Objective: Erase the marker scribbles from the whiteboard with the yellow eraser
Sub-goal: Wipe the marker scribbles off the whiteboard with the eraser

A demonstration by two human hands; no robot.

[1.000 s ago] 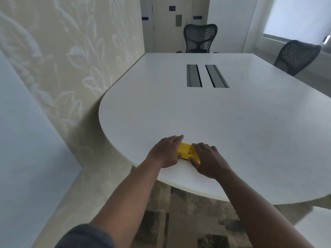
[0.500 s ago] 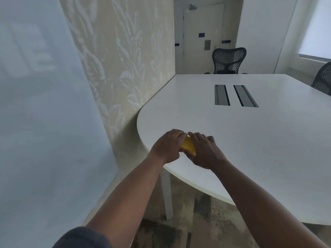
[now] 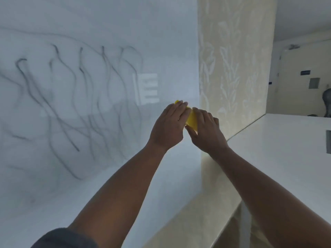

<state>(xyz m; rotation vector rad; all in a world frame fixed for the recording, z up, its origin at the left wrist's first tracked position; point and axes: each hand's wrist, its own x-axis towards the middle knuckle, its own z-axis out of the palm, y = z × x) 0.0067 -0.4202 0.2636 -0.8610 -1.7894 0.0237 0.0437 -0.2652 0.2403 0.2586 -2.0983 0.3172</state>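
The yellow eraser (image 3: pixel 192 119) is held up in the air between both hands, near the whiteboard's right edge. My left hand (image 3: pixel 168 127) covers its left side and my right hand (image 3: pixel 207 131) grips its right side, so only a strip of yellow shows. The whiteboard (image 3: pixel 161 42) fills the left half of the view. Dark wavy marker scribbles (image 3: pixel 75 104) run across its left and middle part, well to the left of the eraser. Whether the eraser touches the board I cannot tell.
A cream wall with a leaf pattern (image 3: pixel 232 68) borders the whiteboard on the right. The white meeting table (image 3: pixel 286 158) juts in at the right, its edge close to my right forearm. A dark chair (image 3: pixel 326 101) stands at the far right.
Both hands lifted the yellow eraser off the table and carried it up and left toward the whiteboard. My view swung left, bringing the scribbles into sight.
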